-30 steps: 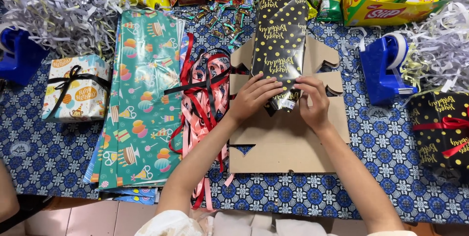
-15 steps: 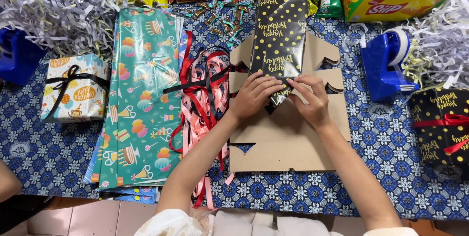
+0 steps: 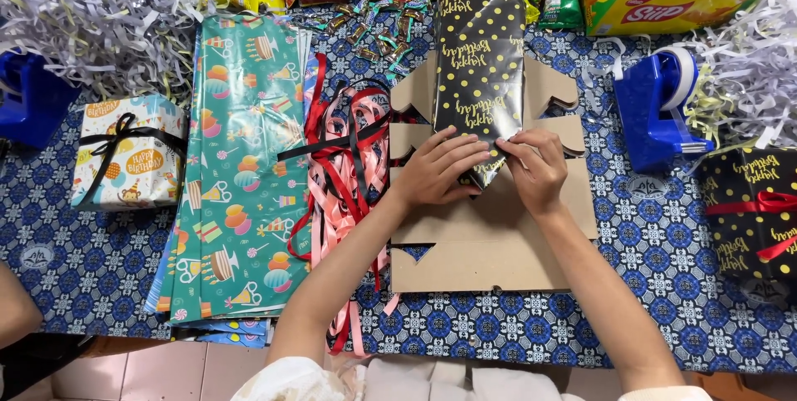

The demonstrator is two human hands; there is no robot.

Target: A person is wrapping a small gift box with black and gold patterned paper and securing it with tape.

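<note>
Centrally, both hands' fingers pinch black wrapped parcel [image 3: 480, 77] on flat cardboard [image 3: 490, 235]; ribbons [image 3: 344, 177] left, tape dispenser [image 3: 656, 106] right.

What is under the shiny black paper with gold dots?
The black gold-dotted wrapping paper lies on a flat brown cardboard box blank. Both hands, left and right, press its lower end; anything beneath is covered.

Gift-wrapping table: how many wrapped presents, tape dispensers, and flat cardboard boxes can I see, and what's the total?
Wrapped presents: 2, a pale box with black ribbon and a black dotted box with red ribbon.
Blue tape dispensers: 2, one at the left edge and one on the right.
Flat cardboard box: 1, under the left hand and right hand, which fold black dotted paper.
Total: 5
</note>
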